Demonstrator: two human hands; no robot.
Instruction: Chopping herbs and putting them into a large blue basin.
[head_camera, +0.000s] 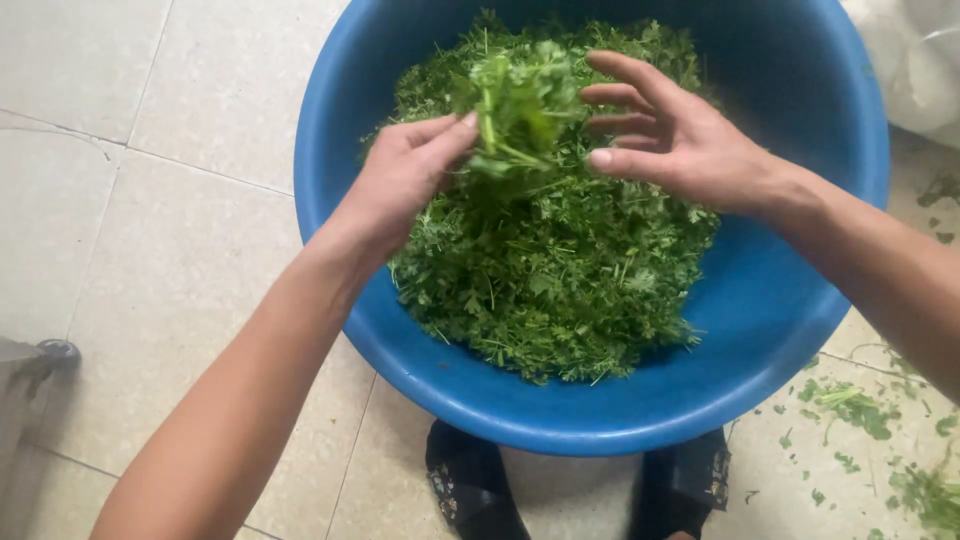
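Left hand (400, 185): fingers curled, thumb and fingertips pinched on the near side of a bunch (520, 105) of leafy green herbs. Right hand (670, 140): fingers spread and loosely bent, tips against the far side of the same bunch; whether they gripped it could not be told. Bunch: held between both hands, raised just above the heap, stems pointing down and to the right.

Heap (560, 260): chopped or picked green herbs, piled in the middle of the basin. Basin (780, 310): round, blue, plastic, set on the floor (170, 250) of pale tiles.

Scraps (850, 405): loose green bits, scattered on the tiles right of the basin. Slippers (470, 485): dark, patterned, just below the basin's rim.
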